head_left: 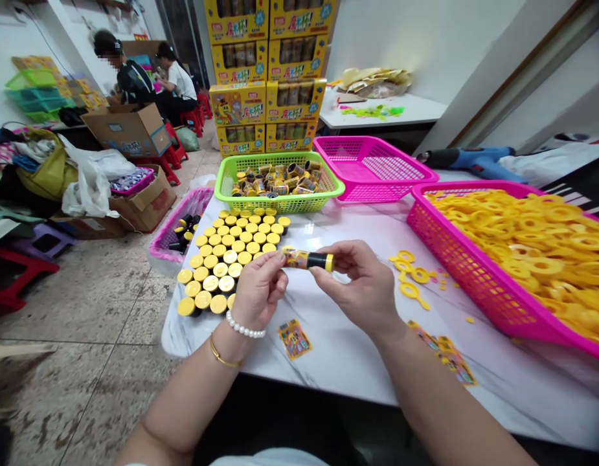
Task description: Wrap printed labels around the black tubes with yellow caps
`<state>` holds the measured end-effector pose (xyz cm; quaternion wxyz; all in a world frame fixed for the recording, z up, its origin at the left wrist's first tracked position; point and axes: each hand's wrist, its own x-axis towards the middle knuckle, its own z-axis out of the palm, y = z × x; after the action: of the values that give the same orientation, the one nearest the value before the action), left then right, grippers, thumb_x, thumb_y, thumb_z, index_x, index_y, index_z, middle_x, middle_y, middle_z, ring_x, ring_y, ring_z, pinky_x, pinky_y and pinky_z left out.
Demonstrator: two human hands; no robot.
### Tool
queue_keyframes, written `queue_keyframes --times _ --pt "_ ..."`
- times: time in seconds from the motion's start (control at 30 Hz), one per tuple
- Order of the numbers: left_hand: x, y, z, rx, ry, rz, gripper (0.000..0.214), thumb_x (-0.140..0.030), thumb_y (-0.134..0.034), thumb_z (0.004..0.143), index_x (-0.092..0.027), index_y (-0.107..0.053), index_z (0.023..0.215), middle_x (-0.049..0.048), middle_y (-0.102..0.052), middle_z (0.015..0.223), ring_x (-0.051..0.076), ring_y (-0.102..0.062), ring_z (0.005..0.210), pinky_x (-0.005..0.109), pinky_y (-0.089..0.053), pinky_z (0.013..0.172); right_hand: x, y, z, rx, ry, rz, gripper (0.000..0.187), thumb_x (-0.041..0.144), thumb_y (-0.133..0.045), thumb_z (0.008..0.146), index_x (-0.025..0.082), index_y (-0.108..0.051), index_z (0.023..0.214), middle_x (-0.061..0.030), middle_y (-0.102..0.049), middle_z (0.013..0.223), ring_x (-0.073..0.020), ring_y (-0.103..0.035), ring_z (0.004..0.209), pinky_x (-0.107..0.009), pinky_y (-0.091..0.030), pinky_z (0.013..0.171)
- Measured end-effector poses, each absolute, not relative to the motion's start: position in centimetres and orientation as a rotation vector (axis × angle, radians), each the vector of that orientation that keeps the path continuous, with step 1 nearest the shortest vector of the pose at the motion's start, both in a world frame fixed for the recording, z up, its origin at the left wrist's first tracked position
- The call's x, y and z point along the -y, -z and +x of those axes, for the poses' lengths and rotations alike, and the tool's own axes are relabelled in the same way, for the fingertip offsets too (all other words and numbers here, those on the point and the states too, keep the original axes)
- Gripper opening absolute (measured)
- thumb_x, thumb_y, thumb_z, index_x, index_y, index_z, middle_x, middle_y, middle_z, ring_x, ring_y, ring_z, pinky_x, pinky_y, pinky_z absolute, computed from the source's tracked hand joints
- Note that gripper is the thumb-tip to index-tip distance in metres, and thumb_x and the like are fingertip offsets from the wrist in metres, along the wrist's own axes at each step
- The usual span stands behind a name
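A small printed tube (299, 259) with a black section and a yellow cap lies level between my two hands, above the white table. My left hand (260, 288) pinches its printed left end between thumb and fingers. Around the capped right end, the thumb and fingers of my right hand (360, 281) are closed. Just left of the tube stand several upright black containers with yellow caps (226, 252), packed close in rows. Below my hands, a colourful printed label (294, 339) lies flat. More labels (445, 353) lie partly behind my right forearm.
Behind the capped rows, a green basket (280, 206) holds printed tubes. A pink basket (474, 285) of yellow ring-ended wands stands right, near loose wands (413, 275). Another pink basket (377, 188), a blue power tool (474, 160) and stacked yellow boxes (267, 84) are farther back.
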<state>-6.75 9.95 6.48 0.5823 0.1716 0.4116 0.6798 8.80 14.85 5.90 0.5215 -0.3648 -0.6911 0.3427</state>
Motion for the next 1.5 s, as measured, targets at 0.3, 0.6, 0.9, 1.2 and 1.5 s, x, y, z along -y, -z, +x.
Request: queue_keyframes --times 0.3,0.6,0.9,1.2,1.5 --pt "-9.2 -6.2 -6.5 -0.997 -1.559 0.789 0.048 -0.038 -0.087 0.070 -0.017 -0.071 0.110 0.0032 -0.069 0.088 0.010 -0.060 0.063 0.023 -0.049 0.057 -15.8 -6.2 9.8 1.716 -0.976 -0.634 0.030 0.025 -0.084 0.075 0.025 -0.068 0.101 -0.0017 -0.070 0.093 -0.0146 -0.068 0.078 -0.028 -0.061 0.070" --pt "-10.0 -5.8 -6.8 -1.010 -1.556 0.714 0.045 -0.032 -0.092 0.059 -0.017 -0.060 0.088 -0.0041 -0.063 0.067 0.008 -0.055 0.053 0.022 -0.044 0.053 -16.1 -6.4 9.6 1.959 -0.799 -0.544 0.022 0.025 -0.074 0.084 0.026 -0.076 0.106 -0.0060 -0.071 0.101 -0.0197 -0.072 0.092 -0.033 -0.066 0.078" --pt "-10.6 -5.3 -7.1 -0.977 -1.483 0.687 0.066 -0.057 -0.091 0.055 -0.014 -0.065 0.097 0.0032 -0.066 0.072 0.013 -0.061 0.054 0.026 -0.043 0.052 -17.3 -6.1 9.3 2.004 -0.317 -0.270 0.030 0.017 -0.069 0.086 0.032 -0.075 0.112 -0.0048 -0.078 0.104 -0.0232 -0.077 0.091 -0.034 -0.067 0.082" --pt "-10.2 -9.2 -6.8 -1.222 -1.596 1.222 0.040 -0.039 -0.089 0.064 -0.016 -0.071 0.091 0.0047 -0.069 0.081 0.015 -0.061 0.072 0.026 -0.047 0.068 -16.4 -4.9 7.7 1.533 -1.067 -0.469 0.024 0.035 -0.082 0.078 0.022 -0.076 0.097 -0.0069 -0.080 0.087 -0.0245 -0.078 0.076 -0.033 -0.069 0.071" --pt "-8.4 -8.1 -7.3 -1.111 -1.383 0.828 0.063 -0.071 -0.083 0.056 -0.015 -0.056 0.063 -0.0043 -0.047 0.048 0.004 -0.036 0.038 0.021 -0.016 0.039 -14.1 -5.8 7.3 1.424 -1.553 -0.379 0.031 0.040 -0.088 0.069 0.020 -0.074 0.087 0.0001 -0.073 0.072 -0.0166 -0.070 0.051 -0.032 -0.065 0.052"
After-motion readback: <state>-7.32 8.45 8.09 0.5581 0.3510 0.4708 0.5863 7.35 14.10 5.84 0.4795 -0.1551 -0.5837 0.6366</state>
